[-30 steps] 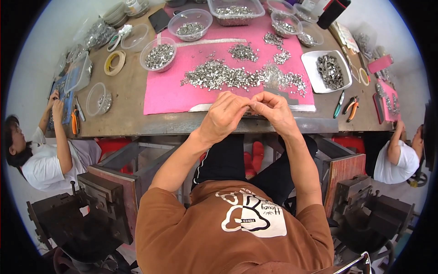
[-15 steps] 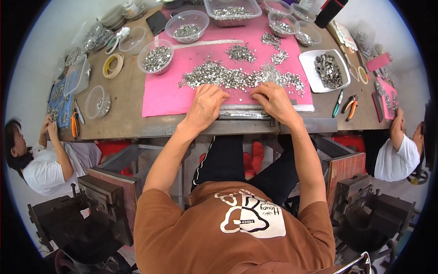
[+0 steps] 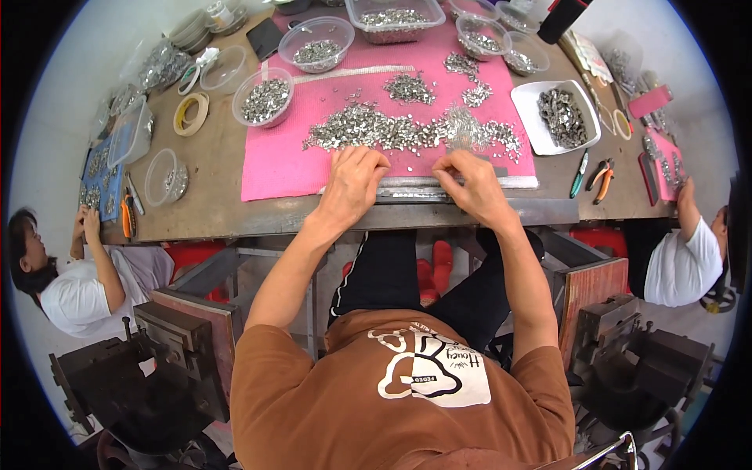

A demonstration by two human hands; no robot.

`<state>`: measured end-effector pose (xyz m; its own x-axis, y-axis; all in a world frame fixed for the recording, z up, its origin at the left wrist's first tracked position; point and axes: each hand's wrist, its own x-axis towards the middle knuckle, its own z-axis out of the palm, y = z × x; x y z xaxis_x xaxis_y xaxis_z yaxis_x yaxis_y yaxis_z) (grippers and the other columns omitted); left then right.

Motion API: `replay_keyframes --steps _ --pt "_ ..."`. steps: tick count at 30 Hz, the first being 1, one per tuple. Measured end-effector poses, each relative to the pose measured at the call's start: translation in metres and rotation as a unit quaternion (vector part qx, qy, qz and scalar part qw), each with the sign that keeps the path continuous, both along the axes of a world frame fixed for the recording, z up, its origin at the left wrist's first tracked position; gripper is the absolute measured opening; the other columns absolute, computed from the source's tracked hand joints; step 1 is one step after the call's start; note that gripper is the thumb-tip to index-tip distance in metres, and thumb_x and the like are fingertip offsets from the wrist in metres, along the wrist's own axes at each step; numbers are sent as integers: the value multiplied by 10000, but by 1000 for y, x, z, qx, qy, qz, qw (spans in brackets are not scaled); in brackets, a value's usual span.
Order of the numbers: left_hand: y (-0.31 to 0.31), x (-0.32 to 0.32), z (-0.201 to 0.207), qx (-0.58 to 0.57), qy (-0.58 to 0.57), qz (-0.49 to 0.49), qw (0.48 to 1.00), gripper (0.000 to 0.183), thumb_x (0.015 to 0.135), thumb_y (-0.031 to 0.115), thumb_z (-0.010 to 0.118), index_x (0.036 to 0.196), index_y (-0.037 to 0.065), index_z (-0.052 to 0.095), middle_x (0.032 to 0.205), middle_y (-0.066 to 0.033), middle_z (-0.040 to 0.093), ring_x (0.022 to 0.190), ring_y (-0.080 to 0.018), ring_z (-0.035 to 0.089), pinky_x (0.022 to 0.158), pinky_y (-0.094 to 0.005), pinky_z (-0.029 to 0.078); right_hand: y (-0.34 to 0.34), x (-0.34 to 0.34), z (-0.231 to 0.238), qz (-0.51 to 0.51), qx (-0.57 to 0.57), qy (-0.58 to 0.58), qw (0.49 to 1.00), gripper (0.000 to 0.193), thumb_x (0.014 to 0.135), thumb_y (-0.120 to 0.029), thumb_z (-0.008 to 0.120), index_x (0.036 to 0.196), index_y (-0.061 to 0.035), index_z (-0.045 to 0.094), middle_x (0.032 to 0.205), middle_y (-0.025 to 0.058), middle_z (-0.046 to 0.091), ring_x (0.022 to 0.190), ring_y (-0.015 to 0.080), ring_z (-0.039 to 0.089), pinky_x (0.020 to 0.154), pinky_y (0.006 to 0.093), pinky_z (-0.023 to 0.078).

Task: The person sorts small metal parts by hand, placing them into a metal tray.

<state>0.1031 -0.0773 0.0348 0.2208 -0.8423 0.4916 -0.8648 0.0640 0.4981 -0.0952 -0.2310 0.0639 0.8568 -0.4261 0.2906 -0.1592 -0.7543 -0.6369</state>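
My left hand [image 3: 354,186] hovers at the front of a pink mat [image 3: 270,168], its fingers bent and the thumb and forefinger pinched together. My right hand [image 3: 475,186] is likewise closed in a pinch, a short gap away. Whatever the fingertips hold is too small to make out. Between and below the hands, a narrow metal strip [image 3: 407,193] runs along the table's front edge. Just beyond my fingers lies a long heap of small shiny silver metal pieces [image 3: 376,129]. One loose piece [image 3: 410,168] sits alone between the hands.
Clear plastic bowls [image 3: 264,98] of metal pieces stand beyond the mat. A white dish [image 3: 560,117] of darker pieces, orange-handled pliers [image 3: 602,182] and a green-handled tool [image 3: 580,174] are at right. Tape [image 3: 188,114] lies left. Co-workers sit at both sides.
A dark metal part that jutted out at the table's front edge between my hands now sits flush with it. My right hand has shifted slightly; both hands stay pinched.
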Motion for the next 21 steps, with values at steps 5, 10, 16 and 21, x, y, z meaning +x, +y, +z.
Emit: replay_keyframes --steps 5,10,16,21 --pt "4 -35 8 -23 157 -20 987 47 930 43 656 972 23 651 874 -95 635 785 -272 579 759 -378 452 26 -10 -12 10 61 -77 995 98 882 -12 715 949 20 651 965 123 690 907 279 664 785 378 511" --pt "3 -54 0 -45 159 -26 986 75 900 40 672 971 49 647 925 -94 640 880 -295 589 808 -402 424 34 -8 -18 -5 18 -107 994 119 850 14 729 934 11 644 943 116 673 883 290 647 777 389 505" --pt "2 -60 -7 -67 146 -20 987 102 893 52 699 984 48 653 996 -87 658 909 -278 584 830 -381 435 38 -8 -24 -21 -34 -138 990 131 834 28 737 927 7 646 943 116 677 884 298 653 781 386 508" --pt "2 -63 -12 -71 136 -2 988 108 888 66 708 983 60 658 1005 -83 662 932 -276 592 865 -388 413 37 -10 -22 -18 -37 -131 991 131 831 33 730 933 7 651 934 117 679 882 300 654 781 388 508"
